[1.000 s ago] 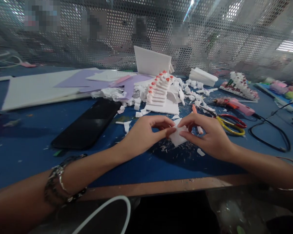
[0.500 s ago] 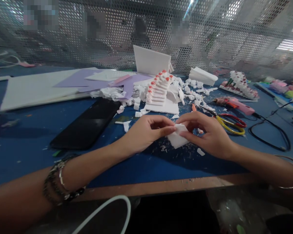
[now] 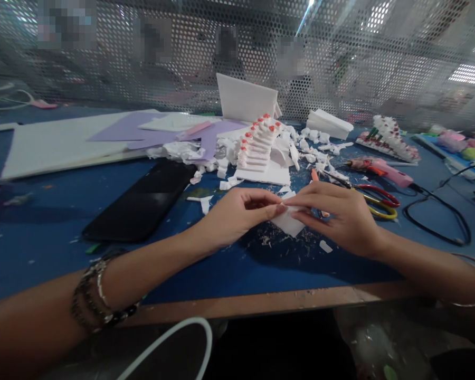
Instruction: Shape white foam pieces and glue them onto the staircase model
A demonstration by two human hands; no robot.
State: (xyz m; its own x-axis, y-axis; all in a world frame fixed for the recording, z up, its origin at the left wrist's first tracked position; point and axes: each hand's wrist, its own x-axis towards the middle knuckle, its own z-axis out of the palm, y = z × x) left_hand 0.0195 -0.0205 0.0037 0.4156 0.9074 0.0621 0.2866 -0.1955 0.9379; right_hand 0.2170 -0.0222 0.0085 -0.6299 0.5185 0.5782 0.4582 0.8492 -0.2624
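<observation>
A perforated screen point(image 3: 182, 89) stands behind the stepped white model point(image 3: 257, 155), the landmark for all positions given here; the blue counter point(image 3: 206, 279) spreads around the model. White board point(image 3: 59, 148) and purple sheets point(image 3: 119, 129) lie to the model's left; a black slab point(image 3: 142, 203), apparently a phone, lies to its left and nearer the wearer. The two hands meet in front of the model, slightly toward its right. The left hand point(image 3: 237, 216) is nearly closed, thumb and forefinger pinching the white paper piece point(image 3: 288, 224) near its upper edge. The right hand point(image 3: 340, 214) is narrowly parted, its thumb below and fingers above, with the paper apparently gripped between them; the far contacts are hidden. A pink glue gun point(image 3: 396, 173) and yellow-and-red-handled scissors point(image 3: 385, 217) lie to the model's right, the scissors partly covered by the right hand. White scraps point(image 3: 311, 153) are scattered beside the model. The step in hand appears to be fingertip working of the paper's upper edge, held above the counter. The next move would seem to call for a steady left pinch and a light, controlled right grip, so that the paper neither slips nor creases astray.
</observation>
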